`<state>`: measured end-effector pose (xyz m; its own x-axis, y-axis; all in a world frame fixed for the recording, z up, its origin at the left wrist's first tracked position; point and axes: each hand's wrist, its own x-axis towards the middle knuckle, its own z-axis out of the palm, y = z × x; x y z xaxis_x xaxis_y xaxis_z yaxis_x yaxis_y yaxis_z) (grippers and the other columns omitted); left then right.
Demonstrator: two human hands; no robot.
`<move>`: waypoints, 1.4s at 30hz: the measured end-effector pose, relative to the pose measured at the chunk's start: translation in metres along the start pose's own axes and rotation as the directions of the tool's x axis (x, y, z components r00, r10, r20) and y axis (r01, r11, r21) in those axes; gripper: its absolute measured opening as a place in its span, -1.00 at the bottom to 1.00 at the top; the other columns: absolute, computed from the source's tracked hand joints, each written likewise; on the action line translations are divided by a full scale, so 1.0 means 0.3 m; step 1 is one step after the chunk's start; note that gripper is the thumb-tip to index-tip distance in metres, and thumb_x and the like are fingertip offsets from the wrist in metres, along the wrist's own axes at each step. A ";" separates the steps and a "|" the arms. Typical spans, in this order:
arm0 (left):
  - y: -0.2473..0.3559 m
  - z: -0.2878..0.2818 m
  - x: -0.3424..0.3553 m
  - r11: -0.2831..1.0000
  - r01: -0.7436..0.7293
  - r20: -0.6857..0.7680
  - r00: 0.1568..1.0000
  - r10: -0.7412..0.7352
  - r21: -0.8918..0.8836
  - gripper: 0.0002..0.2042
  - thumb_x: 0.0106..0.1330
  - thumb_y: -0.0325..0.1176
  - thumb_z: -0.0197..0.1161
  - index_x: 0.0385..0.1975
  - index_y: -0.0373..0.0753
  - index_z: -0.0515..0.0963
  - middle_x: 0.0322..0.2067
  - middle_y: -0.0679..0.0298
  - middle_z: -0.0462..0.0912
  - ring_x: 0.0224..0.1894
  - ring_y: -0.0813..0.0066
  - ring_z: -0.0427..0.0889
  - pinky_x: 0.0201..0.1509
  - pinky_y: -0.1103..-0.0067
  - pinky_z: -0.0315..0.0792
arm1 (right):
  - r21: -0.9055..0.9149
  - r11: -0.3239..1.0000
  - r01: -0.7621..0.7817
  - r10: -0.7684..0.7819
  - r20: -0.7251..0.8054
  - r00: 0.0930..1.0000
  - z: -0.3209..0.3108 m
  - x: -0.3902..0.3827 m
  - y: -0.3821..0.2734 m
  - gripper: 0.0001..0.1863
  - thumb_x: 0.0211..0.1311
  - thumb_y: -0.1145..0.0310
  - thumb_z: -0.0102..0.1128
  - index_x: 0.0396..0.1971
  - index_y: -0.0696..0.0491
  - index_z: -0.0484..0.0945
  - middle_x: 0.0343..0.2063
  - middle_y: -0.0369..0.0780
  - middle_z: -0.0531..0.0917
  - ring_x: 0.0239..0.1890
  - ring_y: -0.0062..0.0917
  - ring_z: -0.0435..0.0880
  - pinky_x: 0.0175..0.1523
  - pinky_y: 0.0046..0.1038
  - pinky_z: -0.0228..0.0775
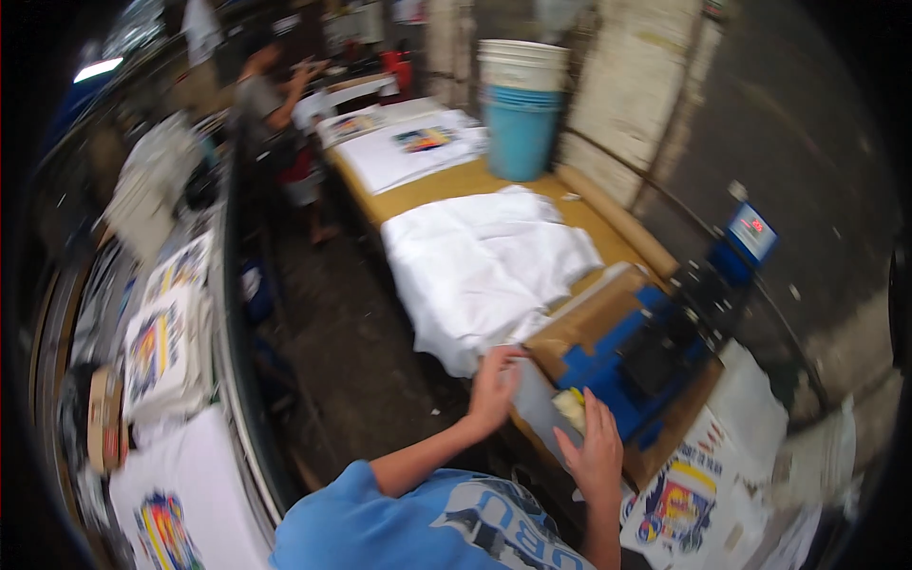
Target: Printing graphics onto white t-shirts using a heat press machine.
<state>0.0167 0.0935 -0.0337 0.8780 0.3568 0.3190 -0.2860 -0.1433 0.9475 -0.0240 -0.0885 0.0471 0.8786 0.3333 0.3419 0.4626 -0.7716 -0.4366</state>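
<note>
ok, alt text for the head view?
A person's left hand and right hand are at a flat grey panel beside a blue-and-black machine. Rumpled white cloth lies on a yellow-brown table, stacked white-and-blue plastic buckets beyond.

My L hand [494, 388] was left of the blue press [608, 375], fingers bent, L forearm [418, 459] slanting up to it. R hand [596, 439] was nearside, fingers up, thumb apart, R forearm [602, 527] approx. upright.

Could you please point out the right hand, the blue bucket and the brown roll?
Right hand [598, 444]: head view, middle of the hand.
Blue bucket [521, 142]: head view, its side wall.
Brown roll [617, 222]: head view, midway along its length.
</note>
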 end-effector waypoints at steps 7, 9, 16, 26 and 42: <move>0.133 0.175 0.032 0.724 -0.682 0.375 0.647 0.664 -0.103 -0.78 0.11 -0.36 0.15 -0.25 -0.24 0.48 -0.20 0.15 0.48 -0.03 0.13 0.41 0.07 0.31 0.27 | 0.170 0.978 -0.119 0.092 0.160 0.983 0.124 0.073 0.164 -0.65 -0.13 0.30 0.30 -0.33 0.17 0.51 -0.50 0.00 0.60 -0.35 -0.12 0.61 -0.33 -0.23 0.41; 0.021 0.249 0.007 0.686 -0.722 0.463 0.580 0.670 -0.089 -0.73 0.18 -0.23 0.09 -0.24 -0.29 0.47 -0.25 0.09 0.49 0.04 0.08 0.36 0.11 0.20 0.22 | 0.190 0.980 -0.056 0.007 0.249 0.968 0.227 0.161 0.174 -0.65 -0.13 0.30 0.30 -0.33 0.17 0.51 -0.50 0.00 0.59 -0.35 -0.12 0.61 -0.33 -0.23 0.41; -0.002 0.279 0.004 0.617 -0.780 0.499 0.496 0.711 -0.104 -0.66 0.26 -0.11 -0.04 -0.48 -0.29 0.48 -0.43 0.18 0.51 0.01 0.10 0.34 0.21 0.08 0.03 | 0.154 0.978 0.138 -0.188 0.386 0.903 0.327 0.318 0.078 -0.67 -0.12 0.28 0.29 -0.34 0.16 0.52 -0.49 0.00 0.59 -0.35 -0.12 0.60 -0.33 -0.22 0.40; -0.007 0.219 0.057 0.664 -0.720 0.695 0.373 0.615 -0.201 -0.52 0.13 0.10 0.09 -0.39 -0.32 0.46 -0.36 0.14 0.48 -0.02 0.13 0.34 0.15 0.11 0.08 | -0.048 0.997 0.061 -0.043 0.315 0.948 0.270 0.288 0.065 -0.68 -0.10 0.27 0.27 -0.37 0.16 0.52 -0.48 0.00 0.59 -0.35 -0.12 0.60 -0.34 -0.21 0.39; 0.016 0.220 0.055 0.575 -0.797 0.734 0.278 0.620 -0.184 -0.32 -0.21 -0.26 0.37 0.01 -0.32 0.32 -0.14 0.12 0.42 0.07 0.24 0.33 0.17 0.16 0.17 | -0.391 0.846 -0.362 0.432 0.106 0.896 0.091 0.065 0.057 -0.74 -0.25 0.27 0.30 -0.55 0.13 0.53 -0.58 -0.03 0.59 -0.44 -0.11 0.59 -0.31 -0.17 0.41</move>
<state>0.0552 0.0379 -0.0254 0.3484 -0.6674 0.6581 -0.9349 -0.1971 0.2951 0.0042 -0.0805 0.0235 0.9993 0.0229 0.0289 0.0274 -0.9854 -0.1680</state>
